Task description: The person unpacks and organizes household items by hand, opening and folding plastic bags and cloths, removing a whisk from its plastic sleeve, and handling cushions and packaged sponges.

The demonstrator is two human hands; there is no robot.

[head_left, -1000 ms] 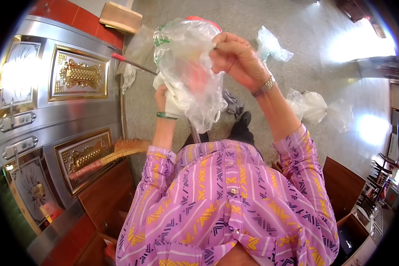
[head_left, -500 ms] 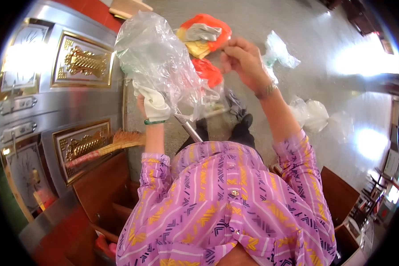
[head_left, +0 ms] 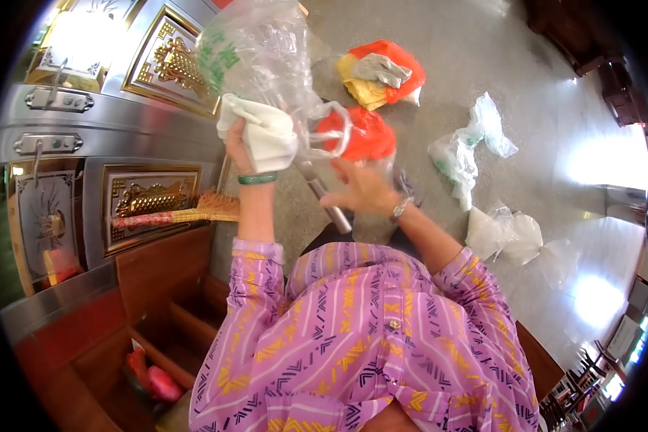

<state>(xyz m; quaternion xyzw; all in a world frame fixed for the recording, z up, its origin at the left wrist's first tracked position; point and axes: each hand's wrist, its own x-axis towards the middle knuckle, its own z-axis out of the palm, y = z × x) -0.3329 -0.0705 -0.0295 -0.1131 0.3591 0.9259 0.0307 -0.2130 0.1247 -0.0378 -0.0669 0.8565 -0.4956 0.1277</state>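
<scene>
My left hand [head_left: 236, 147], with a green bangle at the wrist, is closed on a folded white cloth [head_left: 266, 137]. A large clear plastic bag [head_left: 263, 57] with green print puffs up above and beside the cloth. Below the bag's loops a metal tube [head_left: 329, 205] slants down towards my lap. My right hand [head_left: 363, 189], wearing a wristwatch, is by the tube and below the bag's handle loop; its fingers are partly spread and blurred. A red bag [head_left: 360, 135] lies just beyond it.
On the floor are a red and yellow bag with a grey cloth [head_left: 381, 70], a greenish clear bag [head_left: 457, 155] and whitish bags [head_left: 507, 234]. Left stand metal doors [head_left: 101, 119], a straw broom [head_left: 212, 209] and a wooden box [head_left: 151, 252] holding a pink item [head_left: 164, 384].
My right hand has come down and left, from beyond the bags to near the tube. The view has shifted, and the clear bag now shows its green print and handle loop.
</scene>
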